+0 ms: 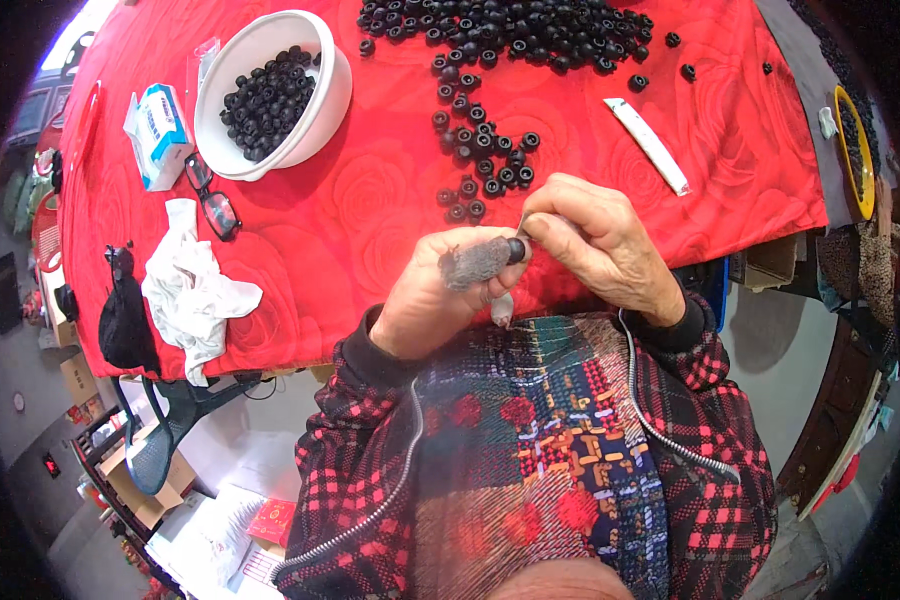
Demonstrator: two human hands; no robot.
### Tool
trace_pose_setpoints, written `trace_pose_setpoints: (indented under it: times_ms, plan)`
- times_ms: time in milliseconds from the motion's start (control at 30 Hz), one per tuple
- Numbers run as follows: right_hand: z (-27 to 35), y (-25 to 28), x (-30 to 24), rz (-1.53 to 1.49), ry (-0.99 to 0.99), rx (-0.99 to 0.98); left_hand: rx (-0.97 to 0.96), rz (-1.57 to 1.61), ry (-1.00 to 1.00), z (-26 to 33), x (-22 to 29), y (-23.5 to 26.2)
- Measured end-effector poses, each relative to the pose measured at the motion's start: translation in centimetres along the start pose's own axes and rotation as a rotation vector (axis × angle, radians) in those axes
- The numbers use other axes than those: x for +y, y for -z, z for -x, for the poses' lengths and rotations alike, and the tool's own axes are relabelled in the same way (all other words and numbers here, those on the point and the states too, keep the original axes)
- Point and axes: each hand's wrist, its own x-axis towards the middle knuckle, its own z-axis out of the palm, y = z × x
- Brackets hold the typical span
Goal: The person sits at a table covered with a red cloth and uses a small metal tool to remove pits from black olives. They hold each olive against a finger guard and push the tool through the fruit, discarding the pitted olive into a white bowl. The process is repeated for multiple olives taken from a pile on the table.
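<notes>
My left hand (425,295) is closed on a small black round part (516,250), held up over the near edge of the table. A grey fuzzy wrap (473,264) lies along the thumb side of that hand. Below it a whitish piece (502,309) shows, perhaps a wrapped fingertip. My right hand (605,245) pinches thumb against forefinger close to the black part. Something thin and dark seems to stick out of that pinch, too small to name. Just beyond both hands, loose black round parts (485,165) with holes trail toward a large pile (530,30).
A white bowl (337,95) of black parts (270,105) stands on the red tablecloth (370,200) at left. Near it are a tissue pack (158,135), glasses (220,213), a white cloth (190,290) and a black cloth item (125,320). A white strip-shaped packet (648,147) lies right.
</notes>
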Motion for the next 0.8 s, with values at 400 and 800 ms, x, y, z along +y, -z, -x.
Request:
trace_pose_setpoints:
  times_ms: [400, 800]
  plan:
    - [0.1, -0.4, 0.2, -0.069, -0.064, -0.013, -0.041, -0.044, -0.032, -0.1, -0.5, 1.0]
    - [0.0, 0.2, 0.8, -0.03, 0.014, -0.092, 0.013, 0.065, 0.105, -0.1, -0.3, 0.8]
